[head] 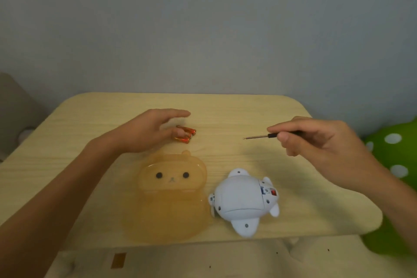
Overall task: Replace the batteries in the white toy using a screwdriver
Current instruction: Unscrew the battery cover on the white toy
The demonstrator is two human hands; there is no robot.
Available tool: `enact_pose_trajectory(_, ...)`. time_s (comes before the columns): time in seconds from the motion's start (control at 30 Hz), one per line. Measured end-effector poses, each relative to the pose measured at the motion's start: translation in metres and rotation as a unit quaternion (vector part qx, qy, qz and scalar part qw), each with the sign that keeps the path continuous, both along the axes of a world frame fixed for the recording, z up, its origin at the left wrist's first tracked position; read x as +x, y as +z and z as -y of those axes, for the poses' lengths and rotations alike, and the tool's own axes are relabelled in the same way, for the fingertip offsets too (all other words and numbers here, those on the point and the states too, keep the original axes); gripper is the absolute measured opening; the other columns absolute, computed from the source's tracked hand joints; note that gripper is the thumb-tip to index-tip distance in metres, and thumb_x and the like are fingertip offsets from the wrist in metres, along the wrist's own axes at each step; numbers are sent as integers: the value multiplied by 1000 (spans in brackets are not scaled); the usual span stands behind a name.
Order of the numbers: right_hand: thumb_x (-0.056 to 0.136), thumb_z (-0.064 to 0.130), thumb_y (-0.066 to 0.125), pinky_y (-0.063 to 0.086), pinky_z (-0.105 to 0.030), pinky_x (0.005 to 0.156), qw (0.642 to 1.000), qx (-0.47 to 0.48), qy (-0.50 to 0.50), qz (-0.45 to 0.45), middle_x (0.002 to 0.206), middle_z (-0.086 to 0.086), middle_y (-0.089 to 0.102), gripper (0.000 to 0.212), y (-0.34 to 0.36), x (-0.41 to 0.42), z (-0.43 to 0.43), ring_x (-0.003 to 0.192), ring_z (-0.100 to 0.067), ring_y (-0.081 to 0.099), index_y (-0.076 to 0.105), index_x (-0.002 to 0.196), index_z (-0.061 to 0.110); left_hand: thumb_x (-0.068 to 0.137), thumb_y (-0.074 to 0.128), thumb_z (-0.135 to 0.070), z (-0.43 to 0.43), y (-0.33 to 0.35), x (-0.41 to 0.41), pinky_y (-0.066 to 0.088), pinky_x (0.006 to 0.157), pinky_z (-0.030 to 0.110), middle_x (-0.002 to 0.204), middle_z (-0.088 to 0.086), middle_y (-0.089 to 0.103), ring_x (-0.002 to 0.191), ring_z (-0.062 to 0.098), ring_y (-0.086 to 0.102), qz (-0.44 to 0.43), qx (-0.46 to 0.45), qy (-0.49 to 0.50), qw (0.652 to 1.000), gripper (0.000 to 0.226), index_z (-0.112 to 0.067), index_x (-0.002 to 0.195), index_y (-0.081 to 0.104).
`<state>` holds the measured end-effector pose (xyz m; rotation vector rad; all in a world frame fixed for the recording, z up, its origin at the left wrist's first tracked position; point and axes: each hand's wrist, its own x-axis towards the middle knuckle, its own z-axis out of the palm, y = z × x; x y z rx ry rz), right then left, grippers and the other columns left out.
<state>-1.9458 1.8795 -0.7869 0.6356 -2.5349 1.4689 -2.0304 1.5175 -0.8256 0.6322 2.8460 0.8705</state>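
One head-worn camera looks forward and down, close over the table [248, 106].

You won't find any readable text here; the batteries [186, 135] at 11 o'clock from the toy [243, 201] are too blurry for a brand.

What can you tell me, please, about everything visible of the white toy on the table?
The white toy looks like smooth, hard plastic: a rounded animal-like body with stubby flippers sticking out. It lies belly-up on the wooden table, near its front edge, beside the orange bear tray; whether they touch is unclear. Small dark screw holes dot the flippers and body. A seam outlines a closed panel on the underside, and a red switch sits at its right end. Neither hand touches it.
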Motion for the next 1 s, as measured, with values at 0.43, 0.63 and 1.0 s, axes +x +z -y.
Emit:
enact_pose_trajectory(0.43, 91, 41, 77, 57, -10, 73, 995, 84, -17, -56, 77, 16, 83, 13, 11, 62, -23, 73, -2, 80, 80, 96, 28, 76, 49, -93, -82, 3, 124, 38, 101, 30, 141, -28, 53, 125, 0, 52, -118, -34, -157, 980, 83, -44, 143, 49)
enact_pose_trajectory(0.63, 92, 40, 68, 63, -31, 70, 990, 125, -12, -68, 78, 18, 82, 18, 11, 62, -24, 73, -1, 80, 81, 96, 28, 83, 54, -80, -85, -5, 122, 38, 89, 20, 133, -32, 52, 105, 0, 55, -126, -17, -134, 983, 62, -50, 138, 51)
enact_pose_trajectory(1.0, 89, -1, 76, 28, 15, 66, 945, 268, 55, -177, 73, 1, 79, 16, 25, 65, -16, 69, 40, 44, 85, 100, 6, 76, 57, -81, -95, -12, 128, 53, 74, 29, 124, -30, 44, 91, 10, 61, -122, 17, -101, 987, 65, -53, 134, 50)
